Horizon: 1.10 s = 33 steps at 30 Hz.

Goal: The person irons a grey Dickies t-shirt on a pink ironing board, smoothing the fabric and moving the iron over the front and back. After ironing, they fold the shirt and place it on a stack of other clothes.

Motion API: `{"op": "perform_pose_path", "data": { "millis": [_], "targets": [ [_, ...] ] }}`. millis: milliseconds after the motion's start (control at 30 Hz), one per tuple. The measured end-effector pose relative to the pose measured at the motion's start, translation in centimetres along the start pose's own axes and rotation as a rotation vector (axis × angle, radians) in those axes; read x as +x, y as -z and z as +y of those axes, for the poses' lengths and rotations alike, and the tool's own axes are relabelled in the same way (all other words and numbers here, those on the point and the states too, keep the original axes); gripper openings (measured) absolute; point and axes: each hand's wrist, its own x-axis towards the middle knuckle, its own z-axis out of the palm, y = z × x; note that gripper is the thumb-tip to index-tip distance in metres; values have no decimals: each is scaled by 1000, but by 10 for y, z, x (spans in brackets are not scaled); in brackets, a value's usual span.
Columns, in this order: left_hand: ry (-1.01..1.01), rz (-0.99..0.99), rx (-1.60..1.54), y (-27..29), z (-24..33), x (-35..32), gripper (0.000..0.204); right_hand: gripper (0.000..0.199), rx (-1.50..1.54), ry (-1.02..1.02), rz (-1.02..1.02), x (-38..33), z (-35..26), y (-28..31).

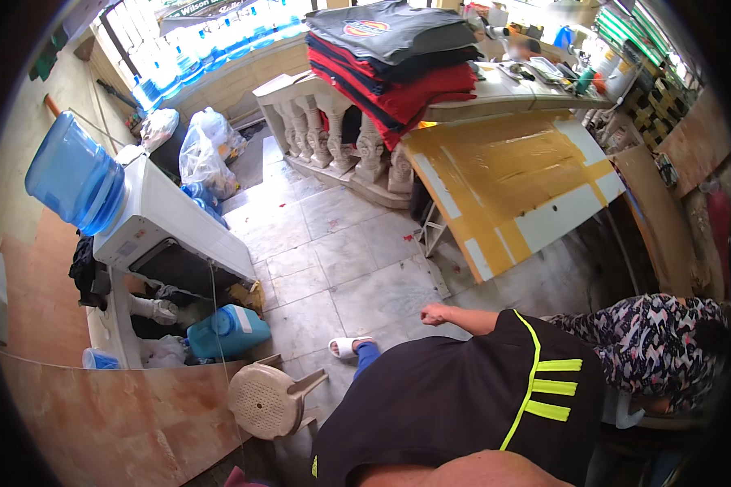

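Note:
Past the front of my black shirt [439,390], my right hand [434,314] is held out over the tiled floor [341,252], closed in a loose fist with nothing showing in it. Neon yellow stripes run along the sleeve side of the shirt. A foot in a white slipper [343,347] and a blue trouser leg come out from under it. My left hand does not show. Beyond the right hand, and apart from it, leans a large board [512,195] covered in yellow-brown tape with white patches.
On the left are a beige plastic stool [260,400], a tipped-looking water dispenser [179,219] with a blue bottle [77,174], and a teal jug [229,331]. Folded shirts [394,69] are piled on a stone balustrade [374,150]. A person in patterned clothes [658,349] is at right.

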Motion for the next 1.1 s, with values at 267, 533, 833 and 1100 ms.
{"op": "perform_pose_path", "data": {
  "millis": [267, 533, 833, 1100],
  "targets": [
    [147, -85, 73, -26, 22, 78, 52, 39, -6, -91, -145, 60, -27, 20],
    [387, -146, 203, -36, -1, 105, 62, 36, 151, 116, 126, 144, -133, 111],
    [960, -370, 427, -4, -87, -13, 73, 30, -256, 366, -302, 251, -160, 148],
    [1166, -341, 109, -14, -37, -123, 68, 27, -256, 259, -419, 376, -249, 230]
  ]
}}
